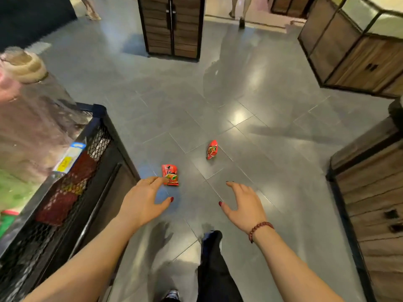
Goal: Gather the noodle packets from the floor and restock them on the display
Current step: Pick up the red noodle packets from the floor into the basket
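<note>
Down on the grey tiled floor (272, 149), two red noodle packets are lying loose, well apart from each other. The nearer packet (170, 174) is lying flat just ahead of the left grip (144, 199), and the farther packet (212, 149) is sitting tilted on one edge further out. I am seeing both grips spread wide and holding nothing. The left grip's fingertips are overlapping the nearer packet's lower corner in this view, though I cannot tell whether they are touching it or hovering above. The right grip (242, 203) is reaching over bare tile, short of the farther packet.

I am judging this as the reach before the first pick-up. The tile is looking glossy, so a fingertip pushing at the wrapper's edge is likely to skid it away rather than lift it. Pinching hard is risking crushed noodles inside. The foot (210, 238) is standing close behind the grips, so a step forward is risking a trodden packet. The mesh-sided display (102, 136) is standing close on the left, with red packs showing through the wire. An elbow swinging up towards it is likely to catch its corner. Passers-by (241, 9) are walking at the far end.
</note>
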{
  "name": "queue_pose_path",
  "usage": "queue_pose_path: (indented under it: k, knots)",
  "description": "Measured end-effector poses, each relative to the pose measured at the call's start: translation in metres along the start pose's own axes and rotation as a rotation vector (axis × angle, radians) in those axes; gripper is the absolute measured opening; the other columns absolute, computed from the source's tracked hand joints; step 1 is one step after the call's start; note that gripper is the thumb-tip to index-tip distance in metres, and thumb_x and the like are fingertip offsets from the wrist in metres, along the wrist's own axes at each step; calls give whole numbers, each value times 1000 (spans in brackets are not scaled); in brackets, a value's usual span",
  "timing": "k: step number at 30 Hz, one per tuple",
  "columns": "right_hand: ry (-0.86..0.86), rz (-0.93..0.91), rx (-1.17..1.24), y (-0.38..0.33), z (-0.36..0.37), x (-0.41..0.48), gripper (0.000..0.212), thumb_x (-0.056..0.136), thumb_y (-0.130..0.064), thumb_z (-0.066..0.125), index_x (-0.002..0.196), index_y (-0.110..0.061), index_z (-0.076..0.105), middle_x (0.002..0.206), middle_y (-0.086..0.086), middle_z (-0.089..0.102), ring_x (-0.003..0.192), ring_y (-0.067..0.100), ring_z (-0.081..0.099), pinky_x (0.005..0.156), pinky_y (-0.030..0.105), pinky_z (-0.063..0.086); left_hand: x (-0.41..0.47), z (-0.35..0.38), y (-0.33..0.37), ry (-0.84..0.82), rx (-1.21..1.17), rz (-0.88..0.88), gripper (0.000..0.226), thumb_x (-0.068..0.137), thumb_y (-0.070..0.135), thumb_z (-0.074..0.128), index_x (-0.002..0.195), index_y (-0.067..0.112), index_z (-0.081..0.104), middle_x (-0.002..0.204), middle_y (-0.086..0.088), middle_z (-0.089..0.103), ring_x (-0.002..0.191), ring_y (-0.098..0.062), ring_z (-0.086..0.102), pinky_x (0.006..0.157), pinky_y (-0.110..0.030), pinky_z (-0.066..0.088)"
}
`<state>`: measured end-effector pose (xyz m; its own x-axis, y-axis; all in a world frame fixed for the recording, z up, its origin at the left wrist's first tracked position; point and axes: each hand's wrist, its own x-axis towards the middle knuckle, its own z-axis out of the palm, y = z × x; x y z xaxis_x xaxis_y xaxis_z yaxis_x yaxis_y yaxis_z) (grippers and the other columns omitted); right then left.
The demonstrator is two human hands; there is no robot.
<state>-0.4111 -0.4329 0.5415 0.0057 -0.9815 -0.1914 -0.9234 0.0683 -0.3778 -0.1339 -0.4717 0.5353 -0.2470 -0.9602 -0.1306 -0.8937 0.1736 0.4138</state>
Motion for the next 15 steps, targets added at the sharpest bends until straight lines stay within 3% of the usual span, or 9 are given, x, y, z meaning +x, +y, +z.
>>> queue_pose_path:
  k: [4,8,12,15]
  knots:
    - [-56,-58,-5,28,-19,91,61,90,-42,57,144,-23,35,144,-2,43,130,20,38,104,27,31,68,4,6,23,-24,-105,65,79,53,61,133,18,58,126,-6,60,119,-28,56,92,-39,48]
    - [-92,-93,38,52,-42,172,59,89,-38,60,142,-22,38,142,0,44,129,21,39,104,28,33,124,6,11,36,-8,-183,78,72,67,44,131,19,60,121,-3,63,110,-25,60,87,-37,51]
    - [-132,-107,59,65,-54,244,58,89,-36,61,141,-20,40,141,1,45,130,21,38,107,30,34,176,0,15,14,-43,-299,65,83,52,66,138,21,52,134,-1,55,125,-21,50,97,-35,44]
    - [-147,-89,87,68,-54,290,56,88,-35,63,139,-21,43,140,0,46,130,21,38,107,30,32,214,0,9,24,-67,-321,63,83,45,70,138,22,52,135,0,55,121,-19,52,96,-35,45]
